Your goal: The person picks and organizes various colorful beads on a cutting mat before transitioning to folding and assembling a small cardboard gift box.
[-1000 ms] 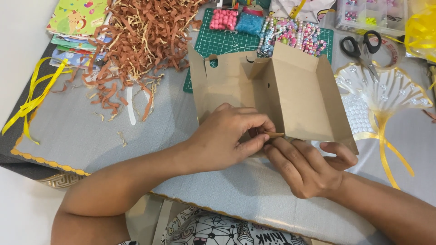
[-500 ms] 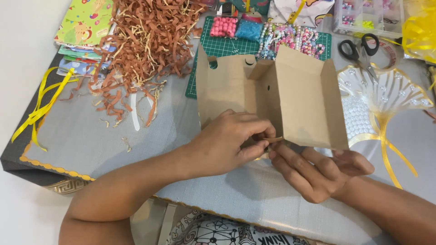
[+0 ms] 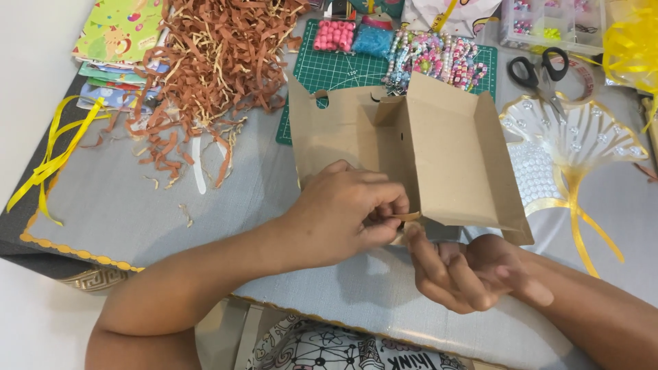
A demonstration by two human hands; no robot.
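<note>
A half-folded brown cardboard box (image 3: pixel 418 154) stands open on a grey table mat (image 3: pixel 123 205), its flaps raised and its near edge meeting 2 bare hands at the centre of the view. The left hand (image 3: pixel 343 212) is curled nearly closed, thumb and fingertips pinching a thin tan strip or tab (image 3: pixel 406 216) at the box's lower front corner. The right hand (image 3: pixel 462 270) lies palm up just below that corner, fingers loosely bent and half open, its forefinger tip touching the same corner; whether it grips anything cannot be told.

Behind the box sits a green cutting mat (image 3: pixel 343 72) bearing pink beads (image 3: pixel 334 34), blue beads (image 3: pixel 373 40) and strands of mixed coloured beads (image 3: pixel 439 55). To the left spreads a heap of brown shredded paper filler (image 3: pixel 212 62), with patterned paper sheets (image 3: pixel 116 34) stacked beyond it and a yellow ribbon (image 3: pixel 51 154) trailing over the mat's edge. To the right, black-handled scissors (image 3: pixel 541 72) lie near a clear fan-shaped wrapper (image 3: pixel 569 137) tied with a yellow ribbon tail (image 3: pixel 582 219), and a bundle of yellow ribbon (image 3: pixel 634 41) fills the far corner.
</note>
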